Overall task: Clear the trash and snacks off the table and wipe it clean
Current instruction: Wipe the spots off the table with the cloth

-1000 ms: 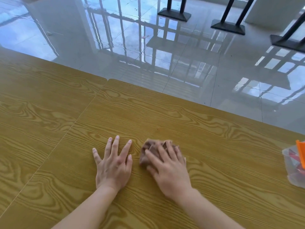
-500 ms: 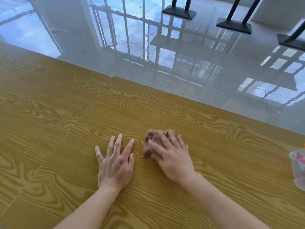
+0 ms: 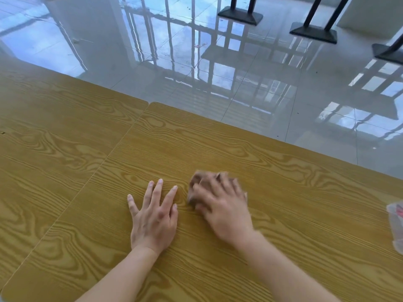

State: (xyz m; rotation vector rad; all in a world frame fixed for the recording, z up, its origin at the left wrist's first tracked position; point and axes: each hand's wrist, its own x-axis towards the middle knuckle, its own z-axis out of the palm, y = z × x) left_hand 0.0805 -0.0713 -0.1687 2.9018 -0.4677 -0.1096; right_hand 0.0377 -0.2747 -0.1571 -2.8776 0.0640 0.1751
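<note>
Right hand [image 3: 222,212], fingers stretched flat, pressing crumpled brown cloth [image 3: 197,182] onto yellow wood-grain table [image 3: 305,214]. Left hand [image 3: 153,219] lying spread-fingered at cloth's 9 o'clock. Risk: wide stroke toward 3 o'clock shoving clear plastic bag [image 3: 397,223] off table.

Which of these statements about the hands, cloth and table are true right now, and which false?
1. The left hand lies flat on the table, fingers spread. True.
2. The right hand holds a spray bottle. False: it presses a brown cloth onto the table.
3. The cloth lies to the left of the left hand. False: it lies to its right, under the right hand.
4. A clear plastic item sits at the table's right side, partly cut off by the frame. True.
</note>
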